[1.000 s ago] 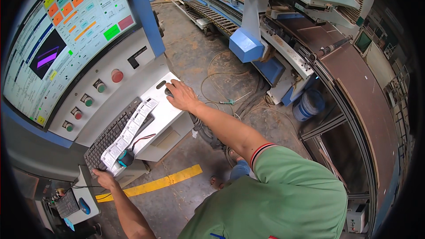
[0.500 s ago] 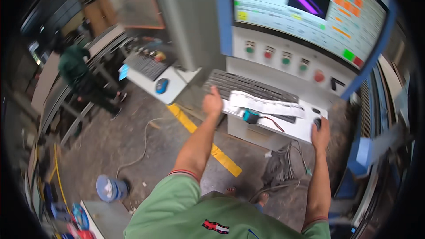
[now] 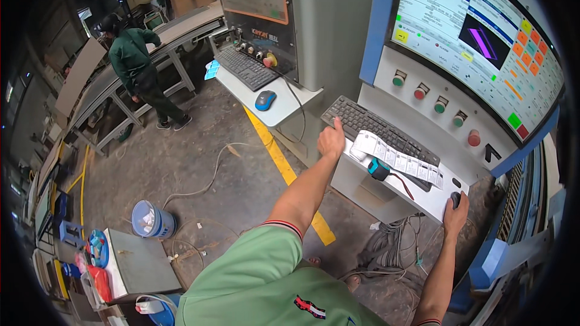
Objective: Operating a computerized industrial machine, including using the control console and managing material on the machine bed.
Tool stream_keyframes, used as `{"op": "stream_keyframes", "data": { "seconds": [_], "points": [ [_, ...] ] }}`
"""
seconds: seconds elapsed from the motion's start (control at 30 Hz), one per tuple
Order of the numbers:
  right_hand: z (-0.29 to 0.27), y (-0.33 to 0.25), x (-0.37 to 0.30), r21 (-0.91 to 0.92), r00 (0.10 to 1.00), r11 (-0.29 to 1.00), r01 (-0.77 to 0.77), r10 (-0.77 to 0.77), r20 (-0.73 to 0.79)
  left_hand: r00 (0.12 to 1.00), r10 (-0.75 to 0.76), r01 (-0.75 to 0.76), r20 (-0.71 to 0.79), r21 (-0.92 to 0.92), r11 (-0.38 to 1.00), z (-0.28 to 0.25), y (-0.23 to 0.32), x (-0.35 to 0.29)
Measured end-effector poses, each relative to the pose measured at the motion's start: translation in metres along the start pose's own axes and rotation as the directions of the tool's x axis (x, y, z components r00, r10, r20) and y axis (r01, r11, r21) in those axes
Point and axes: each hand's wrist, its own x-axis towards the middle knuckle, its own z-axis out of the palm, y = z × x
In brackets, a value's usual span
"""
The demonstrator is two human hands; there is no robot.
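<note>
My left hand (image 3: 331,141) is closed over the left edge of a white shelf (image 3: 435,200), its thumb on top beside the end of a black keyboard (image 3: 377,126). On the shelf's right end, my right hand (image 3: 456,216) is closed around a dark computer mouse (image 3: 455,196). Between my hands a strip of white printed labels (image 3: 399,159) curls across the keyboard's front. A blue and black tape measure (image 3: 379,169) with a dark red cord lies at the shelf's front edge.
Above the shelf are a control screen (image 3: 423,18) and a row of push buttons (image 3: 440,105). At left stands another console with a keyboard (image 3: 248,67) and blue mouse (image 3: 265,100). A co-worker (image 3: 139,66) stands by a long bench. Cables (image 3: 393,244) and a bucket (image 3: 154,220) occupy the floor.
The view has swung left, so the shelf and screen sit farther right in it. Both my hands keep their places on the shelf edge and mouse. The co-worker's arm now reaches toward the bench.
</note>
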Motion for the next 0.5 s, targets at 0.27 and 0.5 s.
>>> {"op": "stream_keyframes", "data": {
  "seconds": [0.27,0.5],
  "points": [
    [0.006,0.005,0.003,0.028,1.0,0.999,0.031,-0.031,0.0,1.0,0.007,-0.007,-0.016,-0.021,1.0,-0.002,0.0,0.002],
    [0.009,0.026,0.003,-0.043,0.999,0.999,0.032,-0.032,0.001,1.0,0.024,-0.025,-0.02,-0.035,0.999,0.013,0.005,0.001]
  ]
}}
